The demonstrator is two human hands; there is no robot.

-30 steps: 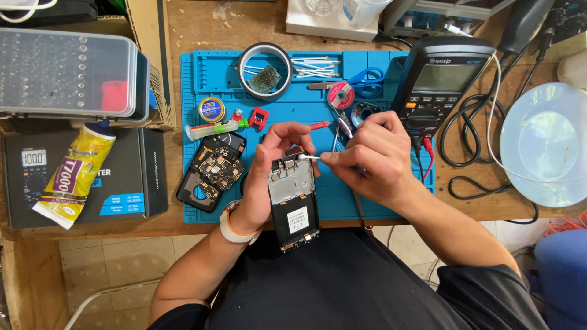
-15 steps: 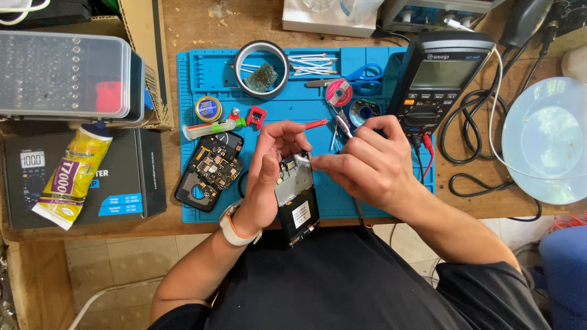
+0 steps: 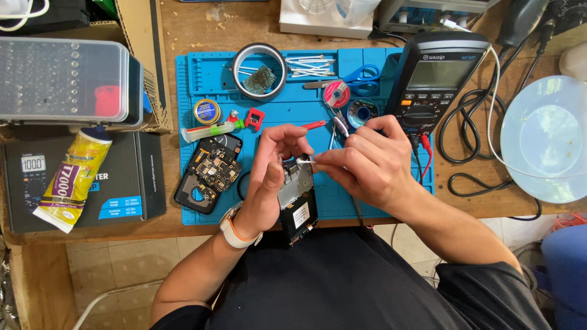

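Observation:
My left hand (image 3: 270,177) holds an opened phone (image 3: 298,200) upright over the front edge of the blue work mat (image 3: 202,76), its bare inner frame facing up. My right hand (image 3: 367,165) pinches a cotton swab (image 3: 306,161), whose white tip touches the top of the phone. A second phone body with an exposed circuit board (image 3: 211,172) lies on the mat to the left of my left hand.
On the mat lie a tape roll (image 3: 238,61), several cotton swabs (image 3: 312,66), blue scissors (image 3: 361,76), solder wick spools (image 3: 336,93) and a small tin (image 3: 206,112). A black multimeter (image 3: 435,79) stands right. A glue tube (image 3: 73,180) rests on a black box, a clear case (image 3: 61,79) behind.
Both hands stay over the phone with small shifts only. The swab tip has moved slightly along the phone's top edge.

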